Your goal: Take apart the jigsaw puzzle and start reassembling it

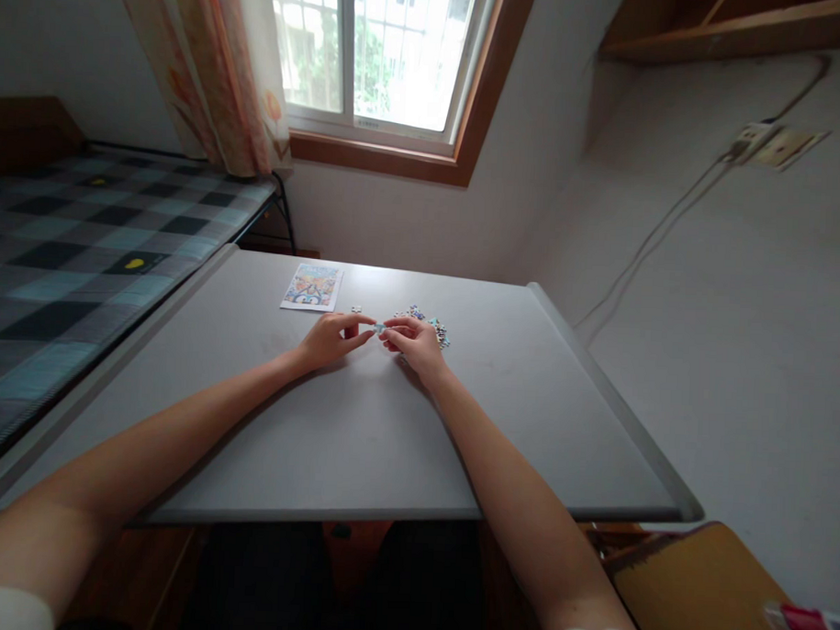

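My left hand [333, 337] and my right hand [414, 341] meet over the grey table [360, 442], fingertips pinched together on small light-blue jigsaw pieces [378, 328] held between them. Just behind my right hand lies a small heap of loose jigsaw pieces [426, 323]. One single piece [356, 309] lies apart, a little beyond my left hand. A colourful picture card [312, 286] lies flat farther back on the left.
A bed with a checked blue-grey cover [70, 257] runs along the table's left side. A window [378, 56] and curtain [214, 78] are behind. A white wall with a cable and socket [770, 143] is at the right. A wooden seat [686, 582] stands at lower right.
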Demonstrator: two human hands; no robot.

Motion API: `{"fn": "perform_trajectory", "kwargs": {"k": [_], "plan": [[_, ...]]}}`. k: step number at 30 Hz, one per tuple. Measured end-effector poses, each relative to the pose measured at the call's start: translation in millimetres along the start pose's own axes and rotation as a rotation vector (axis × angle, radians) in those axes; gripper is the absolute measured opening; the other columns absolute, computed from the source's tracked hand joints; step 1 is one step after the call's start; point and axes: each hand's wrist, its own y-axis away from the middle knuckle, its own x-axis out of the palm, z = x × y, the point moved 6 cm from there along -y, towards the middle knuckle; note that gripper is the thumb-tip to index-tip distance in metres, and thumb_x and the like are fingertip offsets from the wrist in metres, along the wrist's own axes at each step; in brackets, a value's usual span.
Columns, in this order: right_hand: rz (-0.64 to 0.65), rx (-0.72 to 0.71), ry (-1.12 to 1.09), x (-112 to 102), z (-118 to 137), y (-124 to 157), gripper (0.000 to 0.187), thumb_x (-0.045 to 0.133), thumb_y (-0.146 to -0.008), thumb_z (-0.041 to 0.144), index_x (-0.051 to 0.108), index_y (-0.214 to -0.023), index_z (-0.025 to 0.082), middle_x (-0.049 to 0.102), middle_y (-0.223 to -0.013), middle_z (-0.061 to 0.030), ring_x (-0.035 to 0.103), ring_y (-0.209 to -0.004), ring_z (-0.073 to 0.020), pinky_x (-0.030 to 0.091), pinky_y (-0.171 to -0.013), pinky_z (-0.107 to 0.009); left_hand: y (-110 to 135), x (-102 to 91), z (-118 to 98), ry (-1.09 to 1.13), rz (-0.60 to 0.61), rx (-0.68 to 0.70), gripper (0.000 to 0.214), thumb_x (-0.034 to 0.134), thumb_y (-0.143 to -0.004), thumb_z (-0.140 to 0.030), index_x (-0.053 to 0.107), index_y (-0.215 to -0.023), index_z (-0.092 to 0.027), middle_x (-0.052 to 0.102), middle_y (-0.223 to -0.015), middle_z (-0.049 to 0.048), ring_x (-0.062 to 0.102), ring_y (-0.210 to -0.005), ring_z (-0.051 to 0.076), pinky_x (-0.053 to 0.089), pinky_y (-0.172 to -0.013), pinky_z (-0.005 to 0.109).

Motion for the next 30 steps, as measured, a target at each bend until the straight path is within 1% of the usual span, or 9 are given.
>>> {"fn": "perform_trajectory", "kwargs": {"k": [6, 30], "plan": [[0.005, -0.003, -0.023, 0.4, 0.6, -0.1, 0.031, 0.079, -0.057, 0.036, 0.067, -0.078, 0.018, 0.070, -0.066, -0.0013, 0.062, -0.060, -0.0115, 0.049, -0.060, -0.025, 0.1, -0.1, 0.2, -0.006, -0.006, 0.005, 0.023, 0.061, -0.084, -0.034, 0.072, -0.096, -0.017, 0.056, -0.054, -0.0044, 0.048, -0.048, 0.007, 0.041, -0.055, 0.018], [-0.002, 0.000, -0.004, 0.6, 2.8, 1.5, 0.030, 0.079, -0.057, 0.036, 0.067, -0.077, 0.018, 0.070, -0.065, -0.0011, 0.063, -0.061, -0.0118, 0.050, -0.060, -0.025, 0.6, 1.4, 2.0, -0.002, 0.008, 0.000, 0.024, 0.061, -0.084, -0.034, 0.072, -0.096, -0.017, 0.056, -0.054, -0.0039, 0.049, -0.049, 0.007, 0.041, -0.056, 0.019]]}}
